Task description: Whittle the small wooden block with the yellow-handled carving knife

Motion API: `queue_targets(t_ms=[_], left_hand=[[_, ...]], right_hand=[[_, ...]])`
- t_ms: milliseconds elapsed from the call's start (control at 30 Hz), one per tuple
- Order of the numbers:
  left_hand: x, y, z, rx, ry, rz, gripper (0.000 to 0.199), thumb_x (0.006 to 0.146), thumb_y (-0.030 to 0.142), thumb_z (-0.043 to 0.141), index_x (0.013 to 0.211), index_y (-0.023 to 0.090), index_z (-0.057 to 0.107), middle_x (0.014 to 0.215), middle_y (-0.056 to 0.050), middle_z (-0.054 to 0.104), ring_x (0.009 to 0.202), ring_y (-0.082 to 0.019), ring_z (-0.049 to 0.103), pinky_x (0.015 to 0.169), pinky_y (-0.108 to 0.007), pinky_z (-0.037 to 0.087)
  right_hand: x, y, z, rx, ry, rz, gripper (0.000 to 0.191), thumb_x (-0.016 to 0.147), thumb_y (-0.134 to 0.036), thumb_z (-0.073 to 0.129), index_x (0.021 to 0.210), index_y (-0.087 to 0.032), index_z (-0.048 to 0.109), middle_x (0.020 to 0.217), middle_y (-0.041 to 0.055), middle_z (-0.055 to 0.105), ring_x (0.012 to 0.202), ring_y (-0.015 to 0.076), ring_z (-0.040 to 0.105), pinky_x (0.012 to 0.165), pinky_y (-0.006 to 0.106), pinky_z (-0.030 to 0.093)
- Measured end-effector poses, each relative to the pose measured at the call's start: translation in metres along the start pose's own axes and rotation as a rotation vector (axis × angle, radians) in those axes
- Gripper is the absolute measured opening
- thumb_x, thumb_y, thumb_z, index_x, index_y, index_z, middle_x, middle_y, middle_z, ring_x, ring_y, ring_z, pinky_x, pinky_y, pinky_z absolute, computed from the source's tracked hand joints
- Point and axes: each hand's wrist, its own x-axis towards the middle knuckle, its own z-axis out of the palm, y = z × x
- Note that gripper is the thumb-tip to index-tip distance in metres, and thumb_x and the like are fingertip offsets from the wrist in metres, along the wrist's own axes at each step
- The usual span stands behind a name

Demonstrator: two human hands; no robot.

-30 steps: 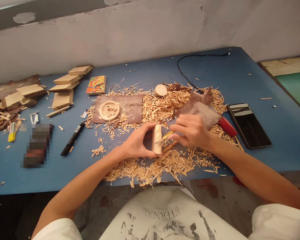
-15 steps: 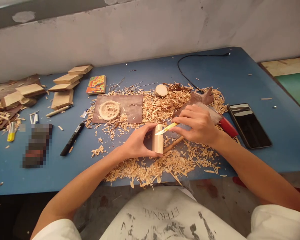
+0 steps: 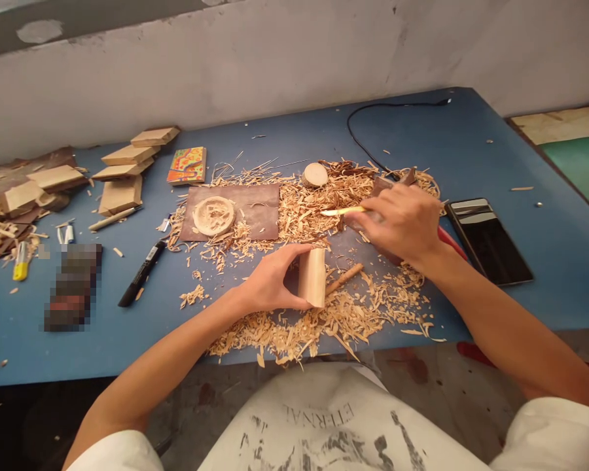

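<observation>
My left hand [image 3: 275, 278] grips a pale wooden block [image 3: 313, 278] by its two ends, thumb at the near end and fingers at the far one. Up and to the right, my right hand [image 3: 405, 219] is closed around a yellow-handled knife [image 3: 343, 211]; its blade points left, apart from the block. Curled wood shavings [image 3: 319, 320] lie below and around both hands. Just right of the block rests a thin brown stick [image 3: 343, 278]. A round carved wooden piece [image 3: 214, 216] sits on a brown sheet [image 3: 258, 203] beyond my left hand.
A wood disc [image 3: 315, 174] lies on the far shavings. To the right is a phone [image 3: 488, 242], with a black cable [image 3: 351, 127] behind. Leftward are a black marker [image 3: 142, 273], a patterned box [image 3: 186, 165], stacked wood blocks [image 3: 127, 155] and a yellow cutter [image 3: 21, 260].
My right hand has lifted the knife off the block and moved it up and to the right. The block has turned slightly in my left hand, showing a wider face.
</observation>
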Motion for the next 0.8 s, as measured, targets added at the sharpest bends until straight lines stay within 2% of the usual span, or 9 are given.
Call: queue_targets(t_ms=[100, 167, 367, 500, 800], left_hand=[[-0.001, -0.001, 0.000, -0.023, 0.002, -0.040, 0.100, 0.053, 0.042, 0.097, 0.139, 0.020, 0.051, 0.137, -0.016, 0.065, 0.121, -0.037, 0.066, 0.105, -0.054, 0.054], [0.000, -0.001, 0.001, -0.060, 0.001, -0.052, 0.098, 0.053, 0.043, 0.096, 0.138, 0.020, 0.052, 0.137, -0.017, 0.065, 0.121, -0.037, 0.066, 0.105, -0.055, 0.054], [0.002, 0.000, 0.002, -0.194, 0.026, -0.023, 0.099, 0.055, 0.048, 0.096, 0.138, 0.021, 0.049, 0.133, -0.015, 0.065, 0.118, -0.034, 0.067, 0.104, -0.052, 0.057], [0.001, -0.001, 0.002, -0.241, 0.009, -0.012, 0.099, 0.056, 0.047, 0.097, 0.138, 0.023, 0.046, 0.134, -0.015, 0.064, 0.120, -0.033, 0.067, 0.105, -0.050, 0.056], [0.002, 0.002, -0.001, -0.143, 0.019, -0.007, 0.098, 0.056, 0.045, 0.096, 0.139, 0.022, 0.049, 0.134, -0.015, 0.064, 0.119, -0.035, 0.066, 0.101, -0.051, 0.056]], right_hand=[[0.000, 0.011, 0.002, 0.060, 0.063, 0.134, 0.038, 0.096, -0.056, 0.061, 0.078, -0.025, 0.072, 0.072, 0.0058, 0.069, 0.071, 0.0224, 0.058, 0.066, 0.038, 0.035], [0.001, 0.007, -0.001, 0.153, 0.067, 0.142, 0.035, 0.095, -0.056, 0.062, 0.078, -0.026, 0.071, 0.072, 0.0054, 0.069, 0.071, 0.0224, 0.059, 0.067, 0.039, 0.038], [-0.002, -0.027, -0.001, 0.488, -0.039, -0.050, 0.037, 0.097, -0.053, 0.062, 0.078, -0.022, 0.066, 0.070, 0.0030, 0.067, 0.068, 0.0178, 0.057, 0.065, 0.034, 0.042], [-0.007, -0.035, 0.006, 0.591, -0.105, -0.148, 0.040, 0.096, -0.054, 0.063, 0.079, -0.019, 0.067, 0.066, 0.0009, 0.063, 0.064, 0.0150, 0.054, 0.062, 0.031, 0.038], [-0.005, -0.032, -0.001, 0.692, -0.238, -0.131, 0.036, 0.095, -0.048, 0.068, 0.077, -0.017, 0.069, 0.062, -0.0019, 0.061, 0.056, 0.0100, 0.052, 0.056, 0.027, 0.033]])
